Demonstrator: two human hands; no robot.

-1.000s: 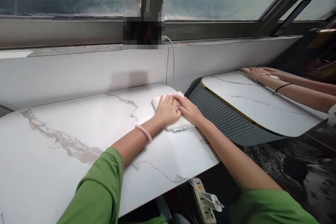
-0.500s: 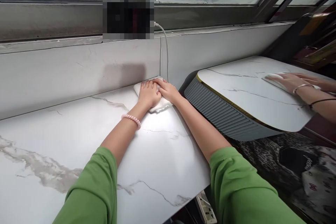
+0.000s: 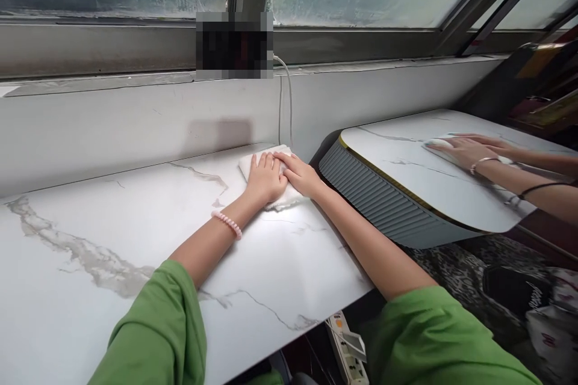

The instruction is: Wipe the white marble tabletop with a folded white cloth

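Observation:
A folded white cloth (image 3: 283, 200) lies at the far right corner of the white marble-patterned table (image 3: 117, 216), close to the wall. My left hand (image 3: 265, 179) rests flat on top of it, fingers stretched toward the wall; a pink bead bracelet circles that wrist. Beside it, touching near the thumb, my right hand (image 3: 301, 175) lies on the right part of the cloth with its fingers extended. Both palms press down on the cloth, and neither wraps around it. The cloth under the hands is hidden.
To the right stands a second marble-topped table (image 3: 383, 150) with a ribbed side, where a co-worker's hands (image 3: 469, 150) press a cloth. A white cable (image 3: 289, 96) hangs down the wall. Below my table's front edge is a power strip (image 3: 345, 349). Windows line the back.
The view has tilted up slightly, so everything sits lower in the picture. My hands and cloth stay at about the same table corner. The co-worker's hands have slid left across their table.

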